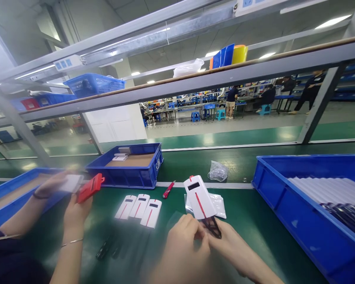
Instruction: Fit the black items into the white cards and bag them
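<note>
In front of me a white plastic case [199, 199] with a dark window and a red stripe is tilted up over clear plastic bags [218, 205]. A thin black frame-like part [213, 227] meets its lower end. My right hand [232, 242] is closed around this black part. My left hand [185, 246], slightly blurred, has its fingers pinched together beside the black part; what they grip is hidden. Several similar white cases [151, 213] lie flat to the left, with a red utility knife [169, 189] behind them.
At left, a co-worker's hands [75, 211] hold a red case [90, 188] and a blurred white piece [71, 183]. Blue bins stand at far left, at the back [130, 175] and at right [307, 221]. Small black parts [103, 250] lie near the front. A crumpled clear bag [218, 170] sits behind.
</note>
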Tool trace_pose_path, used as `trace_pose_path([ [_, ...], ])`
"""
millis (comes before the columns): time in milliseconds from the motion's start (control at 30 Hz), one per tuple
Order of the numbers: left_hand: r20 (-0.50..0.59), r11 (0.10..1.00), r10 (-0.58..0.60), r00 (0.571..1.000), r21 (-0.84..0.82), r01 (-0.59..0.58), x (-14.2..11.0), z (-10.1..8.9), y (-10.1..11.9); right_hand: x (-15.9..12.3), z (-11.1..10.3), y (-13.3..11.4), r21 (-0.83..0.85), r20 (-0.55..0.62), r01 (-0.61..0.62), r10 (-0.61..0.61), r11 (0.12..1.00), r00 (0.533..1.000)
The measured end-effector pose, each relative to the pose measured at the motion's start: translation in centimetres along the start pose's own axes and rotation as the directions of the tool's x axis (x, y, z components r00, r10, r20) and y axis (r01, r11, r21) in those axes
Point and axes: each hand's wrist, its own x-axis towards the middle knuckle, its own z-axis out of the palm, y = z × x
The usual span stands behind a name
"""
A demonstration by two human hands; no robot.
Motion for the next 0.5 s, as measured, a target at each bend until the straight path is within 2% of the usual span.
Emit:
trace_pose_path([
  [200, -0.12, 0.998, 0.021, 0.993, 0.06, -0.014, 0.0, -0.4, -1.1, 0.3, -0.7, 0.7, -0.024, -0.07, -0.042, 0.04, 0.999, 0.997],
  [367, 0.009, 0.992, 0.121, 0.993, 0.017, -0.121, 0.0, 0.0, -0.5, 0.0, -0.3, -0.1, 0.037, 0.05, 0.014, -0.016, 0.999, 0.999],
  [433, -0.015, 0.985, 0.17, 0.985, 0.039, -0.169, 0.1, 0.0, -0.7, -0.2, -0.3, -0.6, 0.057, 0.083, 0.038, -0.042, 0.998, 0.996],
  [500, -0.09, 0.98, 0.191, 0.978, 0.073, -0.184, 0.3, 0.0, -1.5, -0.2, -0.4, -1.0, 0.066, 0.096, 0.032, -0.039, 0.997, 0.995],
])
